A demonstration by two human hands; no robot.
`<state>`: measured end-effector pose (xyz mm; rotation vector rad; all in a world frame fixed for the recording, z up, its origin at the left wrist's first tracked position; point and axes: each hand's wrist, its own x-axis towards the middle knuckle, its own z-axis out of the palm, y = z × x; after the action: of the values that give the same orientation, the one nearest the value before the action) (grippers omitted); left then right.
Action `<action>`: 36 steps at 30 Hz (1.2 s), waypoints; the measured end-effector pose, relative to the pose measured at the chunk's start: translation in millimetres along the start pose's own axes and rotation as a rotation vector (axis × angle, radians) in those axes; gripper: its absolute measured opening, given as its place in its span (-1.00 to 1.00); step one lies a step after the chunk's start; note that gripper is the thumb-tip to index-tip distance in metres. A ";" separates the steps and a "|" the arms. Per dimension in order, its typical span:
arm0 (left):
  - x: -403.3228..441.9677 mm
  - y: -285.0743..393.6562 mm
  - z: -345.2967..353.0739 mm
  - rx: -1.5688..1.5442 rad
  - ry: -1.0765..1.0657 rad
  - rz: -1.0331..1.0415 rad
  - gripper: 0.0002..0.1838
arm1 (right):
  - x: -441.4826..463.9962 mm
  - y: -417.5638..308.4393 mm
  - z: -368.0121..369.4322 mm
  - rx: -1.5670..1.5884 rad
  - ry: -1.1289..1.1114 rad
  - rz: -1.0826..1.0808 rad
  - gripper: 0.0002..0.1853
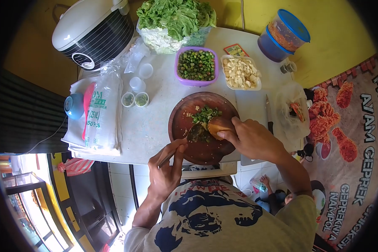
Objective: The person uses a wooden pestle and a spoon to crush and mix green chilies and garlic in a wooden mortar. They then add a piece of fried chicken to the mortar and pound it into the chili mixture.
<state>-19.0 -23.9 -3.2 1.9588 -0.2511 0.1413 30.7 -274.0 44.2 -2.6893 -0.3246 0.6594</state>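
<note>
A round reddish-brown mortar point(180, 111) stands at the table's front edge, with chopped green chilies point(208, 114) and small pale bits inside. My right hand point(254, 138) is closed around a wooden pestle point(219, 126), whose rounded end rests against the chilies. From the left, my left hand point(168, 166) pinches the thin handle of a spoon point(196, 133). The spoon's dark bowl lies in the mortar beside the pestle, near some crushed green pieces. Behind the mortar are a purple tub point(217, 67) of cut green chilies and a white tub point(242, 87) of peeled garlic cloves.
Small plastic cups point(137, 84), two with green contents, stand left of the mortar. Plastic packaging point(101, 122), a red spoon point(87, 105) and a rice cooker point(90, 33) are further left. A knife point(269, 122) lies right. Lettuce point(172, 17) fills a container behind. Another person point(277, 199) sits below right.
</note>
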 end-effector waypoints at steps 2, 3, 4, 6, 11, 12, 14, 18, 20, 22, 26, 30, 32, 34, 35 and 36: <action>-0.5 1.7 -3.1 -0.019 0.062 0.009 -0.81 | -3.4 -7.5 -0.9 -0.007 0.002 0.015 -0.34; 0.7 2.9 -5.6 -0.038 0.090 -0.008 -0.81 | -4.7 -11.6 -1.7 -0.018 0.003 0.024 -0.36; 2.0 0.2 -7.7 -0.040 0.091 -0.007 -0.81 | -5.7 -15.2 -1.1 -0.019 0.003 0.025 -0.36; 3.8 -6.0 -11.6 -0.041 0.117 -0.038 -0.81 | -9.2 -21.9 2.8 -0.119 0.046 -0.059 -0.44; 4.7 -8.7 -15.1 -0.012 0.112 -0.065 -0.82 | -4.7 -38.1 10.6 -0.264 0.087 -0.134 -0.53; 6.4 -9.2 -14.3 -0.010 0.105 -0.071 -0.82 | -2.2 -39.1 8.9 -0.303 0.099 -0.145 -0.56; 7.2 -9.3 -10.3 -0.017 0.093 -0.076 -0.82 | -1.5 -32.8 9.0 -0.294 0.102 -0.167 -0.54; 11.1 -13.5 -12.8 -0.017 0.111 -0.048 -0.82 | -3.7 -31.8 10.2 -0.237 0.062 -0.116 -0.48; 7.5 -13.8 -12.5 -0.019 0.109 -0.067 -0.82 | 3.2 -16.6 3.4 -0.201 0.075 -0.181 -0.46; 8.5 -13.3 -10.7 -0.040 0.130 -0.081 -0.82 | 3.6 -11.4 -0.6 -0.174 0.093 -0.244 -0.43; 8.0 -10.4 -10.9 -0.026 0.140 -0.093 -0.82 | 4.3 -21.6 -2.6 -0.122 -0.015 -0.116 -0.42; 4.5 -12.3 -8.8 -0.065 0.153 -0.114 -0.82 | 3.3 -37.6 -1.5 -0.178 -0.008 -0.135 -0.44; 5.0 -13.5 -9.8 -0.063 0.155 -0.112 -0.82 | 3.5 -42.9 6.9 -0.228 0.052 -0.181 -0.47; 4.1 -14.2 -9.9 -0.059 0.154 -0.110 -0.81 | 2.2 -50.2 16.8 -0.280 0.108 -0.227 -0.50; 3.1 -13.8 -9.6 -0.060 0.153 -0.115 -0.81 | 1.2 -55.2 21.6 -0.361 0.186 -0.237 -0.52; 3.4 -13.6 -9.5 -0.054 0.149 -0.114 -0.82 | 2.1 -57.7 23.5 -0.445 0.268 -0.248 -0.54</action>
<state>-12.2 -10.4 -11.0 1.8936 -0.0454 0.2033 13.4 -214.2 46.2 -3.0271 -0.7951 0.1607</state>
